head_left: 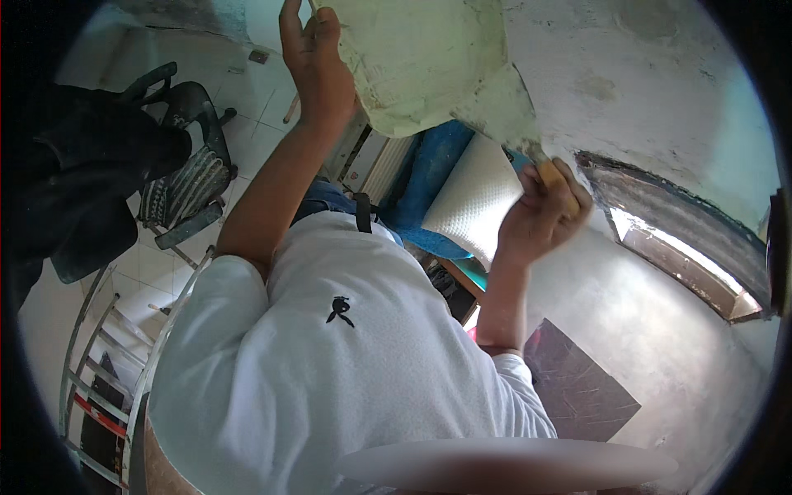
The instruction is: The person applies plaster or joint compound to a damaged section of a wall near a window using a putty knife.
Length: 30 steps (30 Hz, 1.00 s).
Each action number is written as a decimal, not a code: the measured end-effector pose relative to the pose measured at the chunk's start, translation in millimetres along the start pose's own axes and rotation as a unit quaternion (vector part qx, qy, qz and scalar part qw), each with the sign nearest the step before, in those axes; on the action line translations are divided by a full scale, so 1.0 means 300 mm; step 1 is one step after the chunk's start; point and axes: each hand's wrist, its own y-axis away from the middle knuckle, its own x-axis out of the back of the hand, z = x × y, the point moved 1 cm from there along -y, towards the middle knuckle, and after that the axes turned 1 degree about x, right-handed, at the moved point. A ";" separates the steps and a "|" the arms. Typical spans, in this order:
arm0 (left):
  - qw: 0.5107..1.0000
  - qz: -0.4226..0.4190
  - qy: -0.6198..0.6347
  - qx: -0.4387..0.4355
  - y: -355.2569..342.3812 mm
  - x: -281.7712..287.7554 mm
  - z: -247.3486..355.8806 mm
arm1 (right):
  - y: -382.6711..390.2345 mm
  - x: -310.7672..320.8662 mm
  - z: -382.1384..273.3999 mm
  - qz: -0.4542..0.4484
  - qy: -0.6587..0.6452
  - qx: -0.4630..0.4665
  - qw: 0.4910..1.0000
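Left hand curls around the left edge of pale-green sheet, probably for support; right hand clenches wooden-handled scraper, likely for blade control.

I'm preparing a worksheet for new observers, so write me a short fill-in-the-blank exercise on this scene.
1. The right hand grips a tool by its tan ____.
2. The left hand is at the edge of a flat, pale ____ piece.
3. The person's shirt is mainly ____ in colour.
4. A ladder is on the person's ____ side.

Missing words: handle; green; white; left.
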 end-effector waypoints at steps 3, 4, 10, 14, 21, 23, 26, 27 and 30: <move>1.000 0.018 0.001 0.002 0.015 0.000 -0.006 | 0.023 -0.037 0.084 0.081 -0.095 -0.111 0.986; 1.000 0.019 0.000 -0.001 0.012 0.004 0.000 | 0.040 -0.031 0.106 0.080 -0.098 -0.112 0.986; 0.888 -0.099 0.450 -0.007 -0.018 0.042 -0.011 | 0.092 0.015 0.129 0.102 -0.117 -0.156 0.975; 0.999 0.027 -0.015 -0.027 -0.006 0.041 0.044 | 0.073 0.049 0.105 0.096 -0.127 -0.124 0.979; 0.999 0.012 0.037 0.003 -0.004 0.051 0.002 | 0.015 0.000 0.097 0.074 -0.039 -0.003 0.997; 0.999 0.013 0.041 0.015 0.002 0.049 0.000 | 0.006 -0.036 0.113 0.063 -0.089 -0.034 0.993; 0.999 0.023 0.040 0.023 0.008 0.036 0.005 | 0.020 -0.091 0.139 0.099 -0.062 -0.104 0.988; 0.998 0.035 0.039 0.020 0.007 0.033 0.009 | 0.024 -0.100 0.146 0.080 -0.062 -0.109 0.989; 0.998 0.037 0.038 0.032 0.008 0.060 0.011 | 0.061 -0.095 0.178 0.094 -0.062 -0.118 0.987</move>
